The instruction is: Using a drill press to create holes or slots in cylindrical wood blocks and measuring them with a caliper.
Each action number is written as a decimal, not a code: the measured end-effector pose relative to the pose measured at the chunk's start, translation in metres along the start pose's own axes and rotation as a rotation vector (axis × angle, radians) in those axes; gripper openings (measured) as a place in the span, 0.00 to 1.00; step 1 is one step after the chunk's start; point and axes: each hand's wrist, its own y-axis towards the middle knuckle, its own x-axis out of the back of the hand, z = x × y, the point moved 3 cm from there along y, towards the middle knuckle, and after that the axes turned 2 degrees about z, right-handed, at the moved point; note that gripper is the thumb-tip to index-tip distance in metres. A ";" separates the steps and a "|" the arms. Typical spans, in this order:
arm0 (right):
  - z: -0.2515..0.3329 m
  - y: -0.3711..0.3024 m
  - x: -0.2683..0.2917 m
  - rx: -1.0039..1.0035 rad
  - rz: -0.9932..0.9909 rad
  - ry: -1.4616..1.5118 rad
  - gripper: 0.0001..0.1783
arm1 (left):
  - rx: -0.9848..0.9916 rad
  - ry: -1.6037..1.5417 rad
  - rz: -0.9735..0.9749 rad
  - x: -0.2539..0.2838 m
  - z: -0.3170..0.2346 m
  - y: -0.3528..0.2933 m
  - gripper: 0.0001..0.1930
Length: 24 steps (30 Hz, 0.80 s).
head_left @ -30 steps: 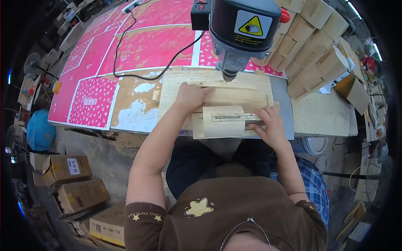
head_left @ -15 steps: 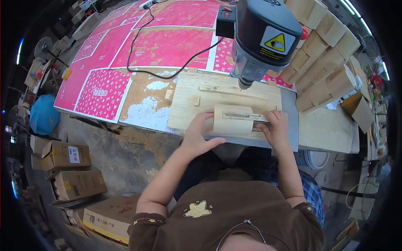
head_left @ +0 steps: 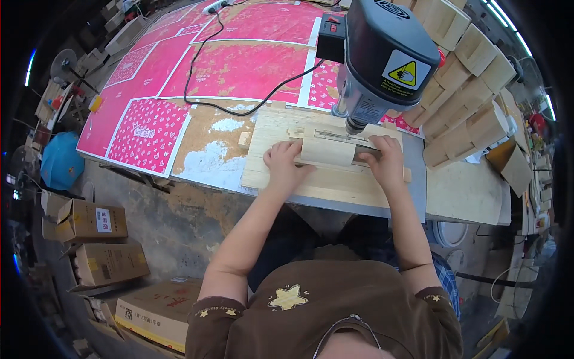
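While holding the curved wood piece [head_left: 327, 151] on the flat board [head_left: 344, 184], looks to be lining up a spot under the metal nose [head_left: 356, 126] of the drill [head_left: 391, 57]. Seems like the setting-in-place step, before any push of the drill, to judge from how close together.

Find the wood piece on the far half of the board, between the two hands, with the round side toward the near edge and a slotted strip on the far side, just below the metal nose. Cannot tell whether touching the tip: too small to see.

Has the right hand [head_left: 388, 160] closed on the right end of the wood piece, thumb near and fingers far. Has the left hand [head_left: 285, 165] curled by the left end, fingertips against the edge; cannot tell whether squeezing or only pushing.

Look left for a small wood block [head_left: 244, 139] by the board, far left for pink sheets [head_left: 245, 72], and far right for a stack of round wood pieces [head_left: 469, 140].

Calls next for a snug fit with no wobble, and for fingers well away from the tip. May need one hand let go to work the drill, with the other holding tight.
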 end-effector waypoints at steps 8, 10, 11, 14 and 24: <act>-0.008 0.013 0.033 -0.087 -0.024 0.770 0.28 | -0.140 -0.059 0.087 -0.004 0.023 0.011 0.27; -0.005 0.042 0.066 -0.080 -0.174 0.802 0.27 | -0.159 -0.080 0.071 -0.005 0.024 0.012 0.26; -0.001 0.057 0.087 -0.082 -0.266 0.787 0.26 | -0.163 -0.087 0.076 -0.005 0.024 0.012 0.25; 0.023 0.111 0.132 0.119 -0.494 0.754 0.17 | -0.175 -0.106 0.073 -0.004 0.024 0.012 0.23; 0.075 0.122 0.149 0.023 -0.330 -0.287 0.19 | -0.163 -0.065 0.101 0.000 0.018 0.012 0.21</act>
